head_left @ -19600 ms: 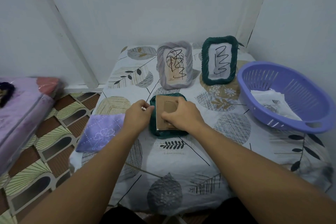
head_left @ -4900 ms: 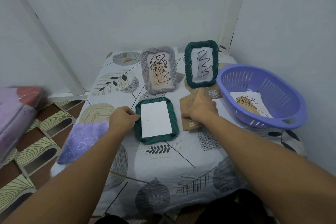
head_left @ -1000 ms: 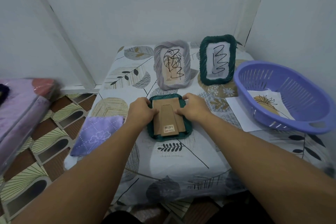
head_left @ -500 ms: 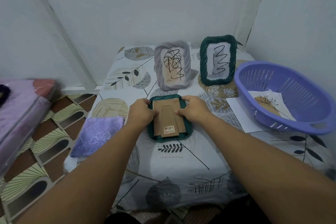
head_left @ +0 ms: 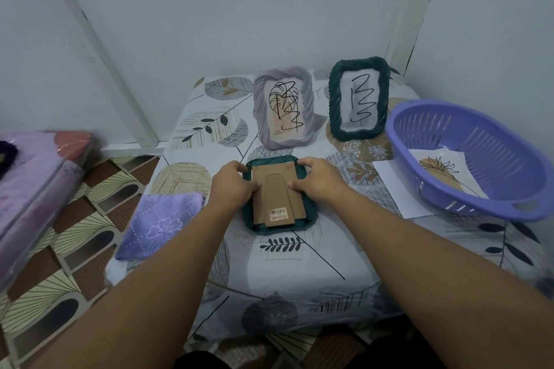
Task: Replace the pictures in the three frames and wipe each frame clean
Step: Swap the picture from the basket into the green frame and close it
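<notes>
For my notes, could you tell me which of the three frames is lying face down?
The green frame under both hands, cardboard back up; the grey frame and other green frame stand upright.

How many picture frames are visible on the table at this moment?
3. A grey frame stands at the back, a green frame stands to its right, and another green frame lies face down under both hands.
</notes>
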Available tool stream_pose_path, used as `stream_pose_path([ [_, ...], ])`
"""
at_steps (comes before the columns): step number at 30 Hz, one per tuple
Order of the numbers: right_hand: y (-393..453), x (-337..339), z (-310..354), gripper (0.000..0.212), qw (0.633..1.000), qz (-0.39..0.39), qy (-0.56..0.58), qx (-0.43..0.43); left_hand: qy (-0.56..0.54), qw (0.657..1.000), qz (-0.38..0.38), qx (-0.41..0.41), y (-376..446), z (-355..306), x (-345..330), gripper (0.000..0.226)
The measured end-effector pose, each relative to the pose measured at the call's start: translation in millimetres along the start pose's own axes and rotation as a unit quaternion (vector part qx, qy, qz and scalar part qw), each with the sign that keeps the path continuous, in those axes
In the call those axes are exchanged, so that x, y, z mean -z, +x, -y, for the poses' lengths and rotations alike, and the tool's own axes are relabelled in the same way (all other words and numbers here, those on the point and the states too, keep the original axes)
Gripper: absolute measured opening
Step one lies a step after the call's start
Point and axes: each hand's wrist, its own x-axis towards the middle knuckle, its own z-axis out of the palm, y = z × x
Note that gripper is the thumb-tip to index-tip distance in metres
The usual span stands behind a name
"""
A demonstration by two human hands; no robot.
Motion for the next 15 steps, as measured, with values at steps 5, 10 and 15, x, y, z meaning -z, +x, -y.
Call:
stream_pose_path([
  [5, 2.0, -0.6, -0.9, 0.066, 1.0, -0.003, -0.003, -0.004, 0.002, 1.0, 0.024, -0.01, 2.6, -0.4, 1.2, 0.041],
  [10, 2.3, -0.7, -1.0, 0.065, 1.0, 0.0, 0.004, -0.006, 0.004, 1.0, 0.016, -0.006, 3.0, 0.9, 0.7, 0.043],
  [15, 2.4, -0.7, -1.3, 0.065, 1.0, 0.0, 0.006, -0.005, -0.004, 1.0, 0.022, -0.008, 1.7, 0.8, 1.6, 0.055],
])
